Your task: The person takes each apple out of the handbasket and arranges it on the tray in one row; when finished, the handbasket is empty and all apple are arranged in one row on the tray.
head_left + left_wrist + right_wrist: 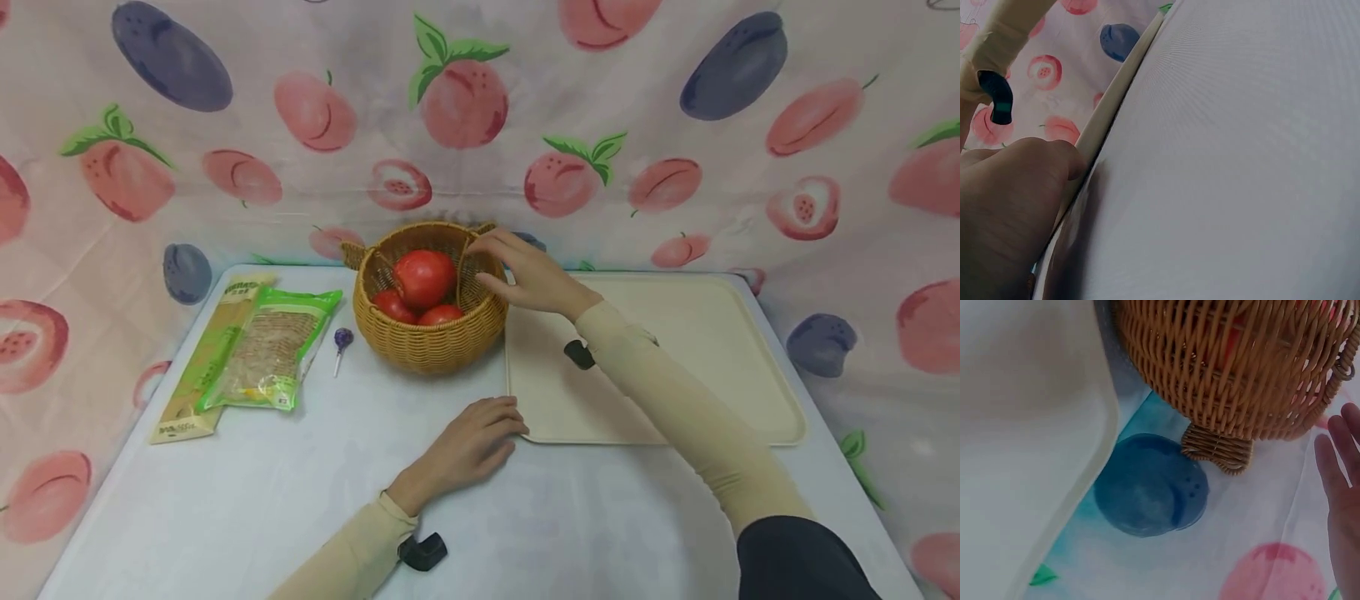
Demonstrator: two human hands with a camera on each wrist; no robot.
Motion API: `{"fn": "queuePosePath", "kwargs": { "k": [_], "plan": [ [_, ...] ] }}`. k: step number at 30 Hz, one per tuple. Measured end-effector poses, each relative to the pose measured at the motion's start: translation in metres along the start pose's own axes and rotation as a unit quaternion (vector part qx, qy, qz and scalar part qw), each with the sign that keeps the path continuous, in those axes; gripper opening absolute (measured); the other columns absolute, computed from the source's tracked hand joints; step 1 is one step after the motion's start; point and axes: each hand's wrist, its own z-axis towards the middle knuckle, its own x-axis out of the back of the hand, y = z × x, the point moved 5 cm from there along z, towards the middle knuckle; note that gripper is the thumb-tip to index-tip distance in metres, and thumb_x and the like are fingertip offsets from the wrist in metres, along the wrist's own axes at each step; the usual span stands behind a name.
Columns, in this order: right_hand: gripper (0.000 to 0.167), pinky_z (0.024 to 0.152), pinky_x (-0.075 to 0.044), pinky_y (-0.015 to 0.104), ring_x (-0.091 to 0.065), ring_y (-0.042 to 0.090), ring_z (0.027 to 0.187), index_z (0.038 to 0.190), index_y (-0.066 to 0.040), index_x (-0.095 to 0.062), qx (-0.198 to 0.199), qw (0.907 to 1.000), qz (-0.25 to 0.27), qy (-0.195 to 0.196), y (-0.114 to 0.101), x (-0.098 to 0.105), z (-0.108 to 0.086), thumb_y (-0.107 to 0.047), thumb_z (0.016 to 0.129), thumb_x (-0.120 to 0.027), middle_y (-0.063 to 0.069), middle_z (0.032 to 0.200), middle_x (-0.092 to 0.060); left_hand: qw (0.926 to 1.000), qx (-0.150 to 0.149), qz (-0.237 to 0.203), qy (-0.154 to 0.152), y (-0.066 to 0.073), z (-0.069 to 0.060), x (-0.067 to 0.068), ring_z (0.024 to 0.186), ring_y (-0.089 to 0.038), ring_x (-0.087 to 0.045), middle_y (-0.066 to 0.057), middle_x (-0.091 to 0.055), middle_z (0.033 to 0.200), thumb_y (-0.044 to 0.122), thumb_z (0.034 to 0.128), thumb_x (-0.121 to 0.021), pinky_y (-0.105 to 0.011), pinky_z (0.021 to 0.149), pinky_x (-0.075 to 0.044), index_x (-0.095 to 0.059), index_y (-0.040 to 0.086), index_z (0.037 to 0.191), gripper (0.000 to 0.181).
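Observation:
A woven wicker basket (427,346) stands at the back of the table, holding several round red tomatoes (424,279). Over its right rim reaches my right hand (532,275), fingers loosely bent near the thin handle; whether they touch it I cannot tell. Seen from the right wrist, the fingers of that hand (1344,465) are extended beside the basket (1229,369). My left hand (468,442) lies with relaxed fingers at the near left corner of the cream tray (712,358). In the left wrist view, the left hand (1016,200) is against the tray's edge (1113,100).
On the left lie a long yellow-green packet (187,404) and a clear, green-edged bag (273,350) overlapping it. Between bag and basket is a purple-wrapped lollipop (342,339). A fruit-print cloth (495,183) hangs behind the white table (600,533).

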Motion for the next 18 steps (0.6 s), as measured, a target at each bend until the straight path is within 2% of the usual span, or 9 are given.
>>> {"fn": "queuePosePath", "kwargs": {
  "k": [4,10,18],
  "plan": [
    [0.043,0.103,-0.04,0.038,-0.046,0.018,0.123,0.13,-0.014,-0.05,-0.018,0.9993,-0.002,-0.033,0.002,-0.005,0.015,-0.031,0.091,-0.061,0.002,0.131,-0.05,1.0,-0.003,-0.008,0.001,-0.001,0.0,0.0,0.134,-0.02,-0.042,0.003,-0.059,0.121,0.019,0.0907,-0.06,-0.037,0.112,-0.031,-0.063,0.018,0.114,0.024],
    [0.057,0.11,-0.034,0.042,-0.035,0.02,0.136,0.135,-0.017,-0.046,-0.06,0.9935,0.023,-0.094,0.0,-0.022,0.034,-0.042,0.087,-0.064,0.001,0.139,-0.044,0.9999,0.001,-0.009,-0.006,-0.001,-0.002,0.0,0.134,-0.02,-0.041,0.004,-0.058,0.121,0.019,0.0907,-0.06,-0.037,0.112,-0.031,-0.063,0.019,0.114,0.024],
    [0.071,0.108,-0.037,0.04,-0.04,0.014,0.13,0.14,-0.023,-0.035,-0.075,0.9872,0.039,-0.135,-0.003,-0.043,0.049,-0.047,0.082,-0.068,-0.002,0.142,-0.038,0.9998,0.004,-0.019,-0.003,-0.001,0.0,0.001,0.135,-0.019,-0.04,0.004,-0.058,0.122,0.018,0.0911,-0.059,-0.036,0.113,-0.03,-0.062,0.019,0.115,0.024]
  ]
}}
